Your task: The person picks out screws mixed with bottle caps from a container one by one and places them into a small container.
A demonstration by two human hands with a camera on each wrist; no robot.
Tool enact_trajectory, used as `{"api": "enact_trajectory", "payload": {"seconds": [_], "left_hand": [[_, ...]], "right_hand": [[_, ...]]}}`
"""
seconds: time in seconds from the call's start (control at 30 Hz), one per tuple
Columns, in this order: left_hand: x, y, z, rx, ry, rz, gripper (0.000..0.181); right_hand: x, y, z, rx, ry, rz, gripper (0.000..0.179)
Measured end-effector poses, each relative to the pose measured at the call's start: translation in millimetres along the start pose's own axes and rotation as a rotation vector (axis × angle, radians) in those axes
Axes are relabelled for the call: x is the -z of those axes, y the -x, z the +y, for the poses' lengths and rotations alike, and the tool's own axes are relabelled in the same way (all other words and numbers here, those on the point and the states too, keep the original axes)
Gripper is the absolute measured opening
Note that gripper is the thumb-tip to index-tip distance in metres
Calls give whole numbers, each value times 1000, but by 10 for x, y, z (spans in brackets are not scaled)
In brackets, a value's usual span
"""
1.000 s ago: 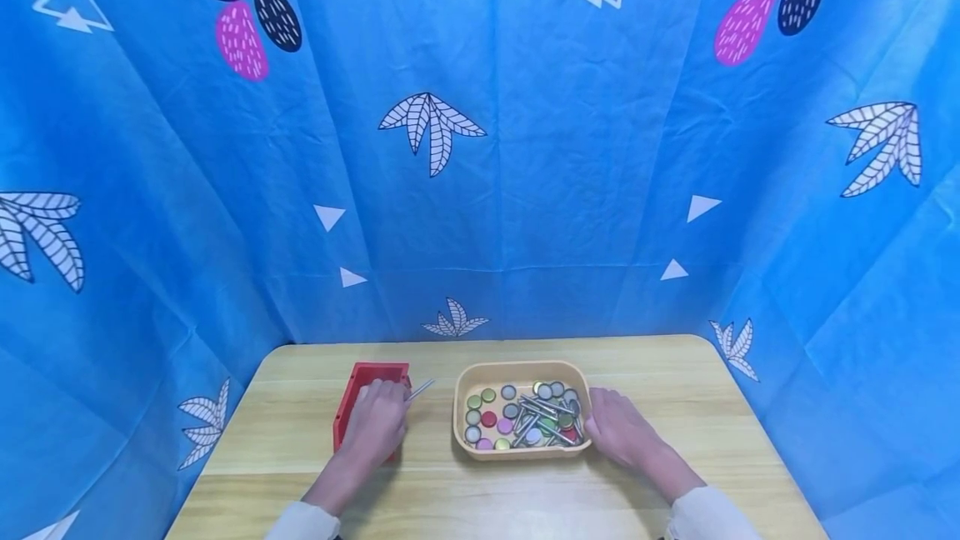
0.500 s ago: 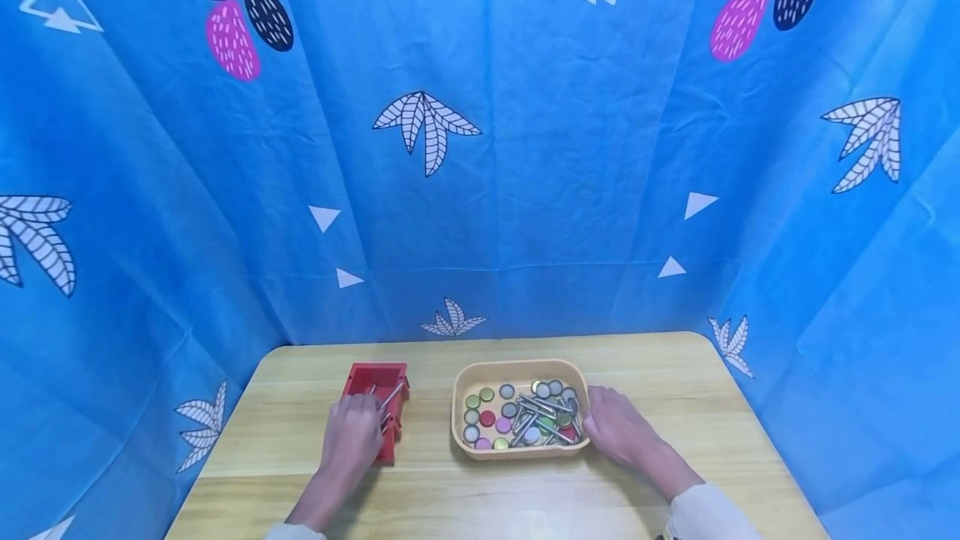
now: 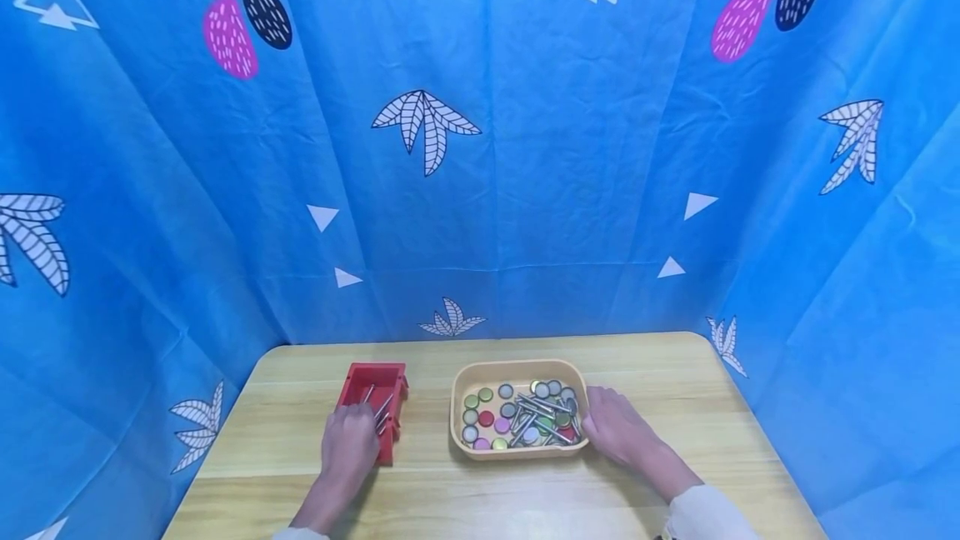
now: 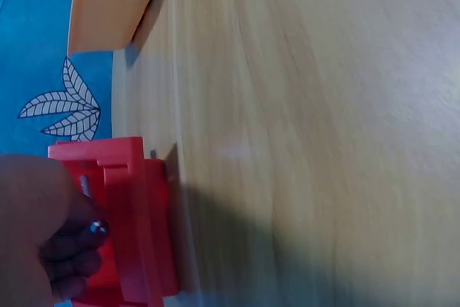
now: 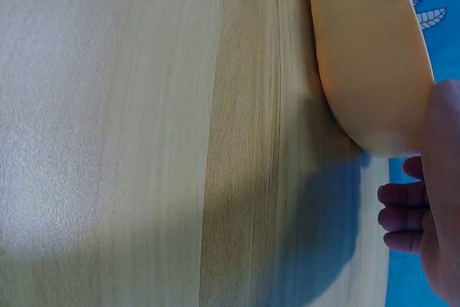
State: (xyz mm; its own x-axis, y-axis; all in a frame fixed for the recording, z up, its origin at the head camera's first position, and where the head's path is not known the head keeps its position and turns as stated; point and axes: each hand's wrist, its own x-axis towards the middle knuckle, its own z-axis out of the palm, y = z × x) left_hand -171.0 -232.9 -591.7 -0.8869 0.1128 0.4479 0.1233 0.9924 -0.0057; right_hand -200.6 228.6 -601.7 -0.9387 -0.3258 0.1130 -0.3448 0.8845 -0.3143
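In the head view my left hand (image 3: 350,442) is over the near left part of a red bin (image 3: 377,372), where several metal nails (image 3: 384,404) lie. Its fingers are curled, and a shiny nail end (image 4: 98,228) shows at the fingertips in the left wrist view; the rest of that nail is hidden. My right hand (image 3: 621,430) holds the right end of a beige tray (image 3: 471,371). In the right wrist view its lower fingers (image 5: 404,206) are bent below the tray's end, and its grip on the rim is partly hidden.
Inside the tray, bottle caps (image 3: 487,418) of several colours are spread out, with a heap of nails (image 3: 536,415) on the right side. Both containers stand on a wooden table (image 3: 480,498). A blue patterned curtain (image 3: 480,190) rises behind and beside it.
My left hand has moved left and toward the near side, from over the bin's middle to its near left part. The nail has come down into the bin. The right hand stays at the tray.
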Motion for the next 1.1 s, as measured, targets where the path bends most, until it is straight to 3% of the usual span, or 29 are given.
{"api": "enact_trajectory", "payload": {"seconds": [0.17,0.33,0.67,1.1], "left_hand": [[24,-24,43,30,6,-127,14],[44,-26,68,37,0,-178,15],[60,-82,96,37,10,-174,10],[133,-248,145,14,-83,-55,32]], "right_hand": [[-6,0,-8,3,-6,13,22],[-10,-1,-10,20,10,8,23],[-1,5,-12,22,13,10,24],[-20,3,13,27,-1,27,23]]}}
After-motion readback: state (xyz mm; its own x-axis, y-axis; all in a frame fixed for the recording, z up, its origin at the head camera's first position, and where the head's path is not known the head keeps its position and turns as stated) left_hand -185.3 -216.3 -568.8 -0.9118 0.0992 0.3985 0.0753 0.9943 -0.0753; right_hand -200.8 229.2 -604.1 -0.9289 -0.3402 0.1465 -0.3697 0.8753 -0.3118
